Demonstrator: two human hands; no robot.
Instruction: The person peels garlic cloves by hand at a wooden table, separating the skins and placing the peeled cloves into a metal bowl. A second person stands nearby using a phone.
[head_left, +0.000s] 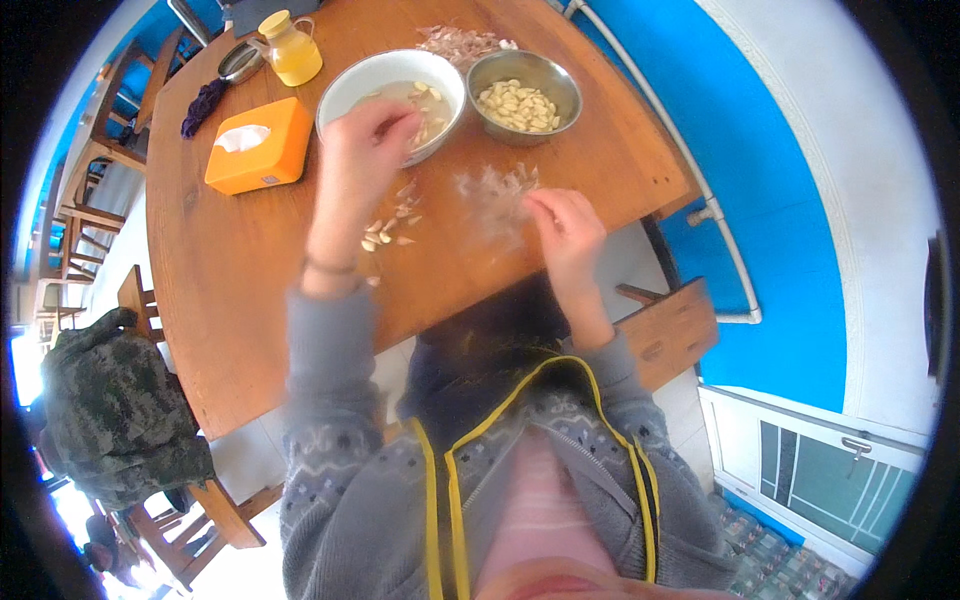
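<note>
My left hand (371, 135), blurred, is raised over the near left side of a white bowl (341, 79) holding cloudy water and some garlic cloves (425, 91). Its fingers curl inward, and whether anything is between them is hidden. To the right, my right hand (568, 225) has thumb and fingertips close together beside a loose pile of garlic skins (499, 196); I cannot tell if it pinches a piece. Several unpeeled cloves (386, 231) lie on the wooden table between my hands. Peeled garlic cloves (519, 106) fill part of a steel bowl (574, 96) beside the white one.
An orange tissue box (281, 146) sits left of the white bowl. Behind it are a yellow-lidded glass jug (294, 56), a round metal-rimmed item (241, 62) and a dark cloth (202, 109). More garlic skins (461, 45) lie behind the bowls. A wall pipe (682, 154) runs along the right.
</note>
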